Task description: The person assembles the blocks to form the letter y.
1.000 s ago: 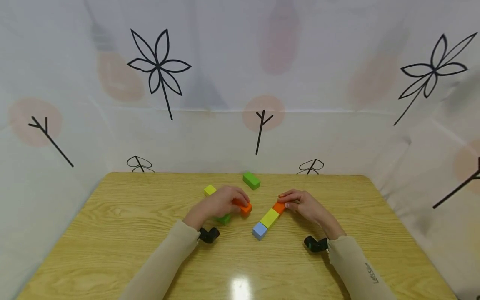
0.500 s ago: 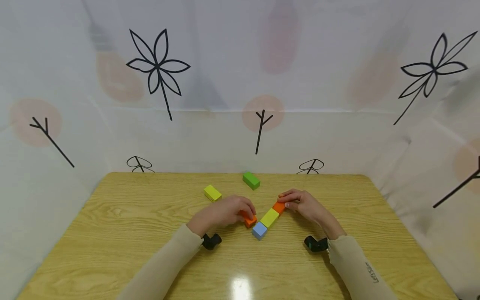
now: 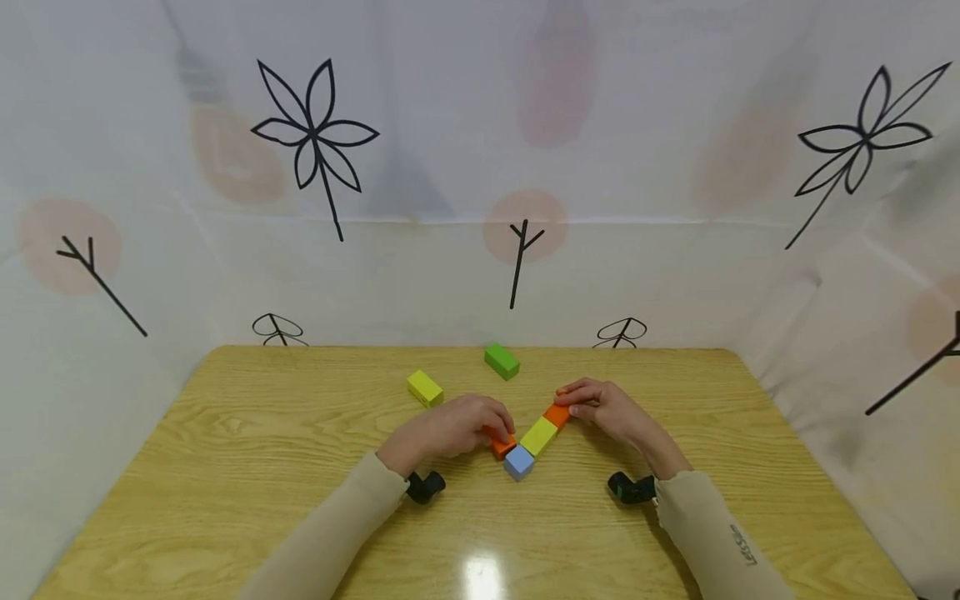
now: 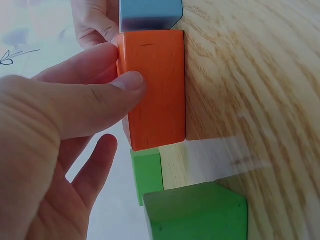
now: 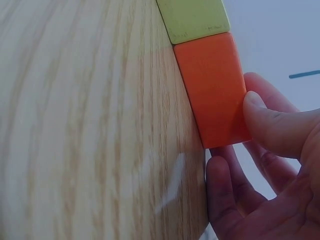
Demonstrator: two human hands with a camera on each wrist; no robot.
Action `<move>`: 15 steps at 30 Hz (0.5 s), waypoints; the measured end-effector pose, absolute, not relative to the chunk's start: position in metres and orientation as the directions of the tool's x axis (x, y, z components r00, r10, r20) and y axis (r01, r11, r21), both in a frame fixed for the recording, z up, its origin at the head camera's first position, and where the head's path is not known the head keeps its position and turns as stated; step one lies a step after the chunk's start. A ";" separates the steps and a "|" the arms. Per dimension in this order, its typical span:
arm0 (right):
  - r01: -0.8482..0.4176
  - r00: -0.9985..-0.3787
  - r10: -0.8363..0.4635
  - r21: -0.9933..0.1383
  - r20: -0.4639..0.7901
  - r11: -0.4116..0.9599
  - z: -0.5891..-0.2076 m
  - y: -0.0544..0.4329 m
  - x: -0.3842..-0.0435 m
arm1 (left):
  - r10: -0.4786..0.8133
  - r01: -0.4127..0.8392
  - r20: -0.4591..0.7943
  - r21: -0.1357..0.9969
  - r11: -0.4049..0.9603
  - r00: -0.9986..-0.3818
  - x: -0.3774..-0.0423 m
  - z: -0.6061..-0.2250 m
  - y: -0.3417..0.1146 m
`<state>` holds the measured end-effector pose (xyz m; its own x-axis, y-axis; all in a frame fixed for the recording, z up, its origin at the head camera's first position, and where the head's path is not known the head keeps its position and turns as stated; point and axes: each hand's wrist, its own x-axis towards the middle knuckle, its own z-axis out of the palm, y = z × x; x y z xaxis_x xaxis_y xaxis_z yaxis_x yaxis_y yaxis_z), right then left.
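Note:
My left hand point(image 3: 457, 423) pinches an orange block point(image 4: 155, 90) between thumb and fingers. The block lies on the table, its end up against the blue block point(image 3: 519, 463) or very close to it. From the blue block a slanting row runs away to the right: a yellow block point(image 3: 539, 437), then a second orange block point(image 5: 215, 90) at the far end. There my right hand point(image 3: 611, 410) holds that orange block, thumb on one side and fingers round the other. Close to my left hand, a green block point(image 4: 200, 215) shows in the left wrist view; the hand hides it from the head view.
Another green block point(image 3: 502, 361) lies near the back edge of the wooden table point(image 3: 225, 467). A separate yellow block point(image 3: 425, 388) sits behind my left hand. White cloth point(image 3: 420, 275) with plant drawings hangs round the table. Black devices point(image 3: 426, 487) are worn on both wrists.
My left hand has brought its orange block toward me and rightward, up to the blue block. The yellow block behind it came into full view. My right hand stays in place.

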<state>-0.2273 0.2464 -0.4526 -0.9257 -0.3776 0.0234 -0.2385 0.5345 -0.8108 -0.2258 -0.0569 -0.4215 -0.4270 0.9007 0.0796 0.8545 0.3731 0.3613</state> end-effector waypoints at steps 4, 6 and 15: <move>-0.237 -0.924 -0.381 -0.815 0.022 0.529 -0.453 0.246 -0.227 | 0.901 0.859 0.080 0.347 0.377 -0.427 -0.225 -0.422 -0.056; -0.240 -0.924 -0.381 -0.813 0.025 0.530 -0.453 0.246 -0.227 | 0.901 0.863 0.084 0.338 0.376 -0.425 -0.224 -0.423 -0.056; -0.234 -0.926 -0.378 -0.816 0.021 0.528 -0.450 0.244 -0.225 | 0.899 0.867 0.093 0.326 0.378 -0.427 -0.223 -0.423 -0.056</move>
<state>-0.2254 0.2436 -0.4496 -0.9257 -0.3776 0.0212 -0.2341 0.5280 -0.8163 -0.2232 -0.0555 -0.4231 -0.4274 0.8993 0.0930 0.8665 0.3782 0.3257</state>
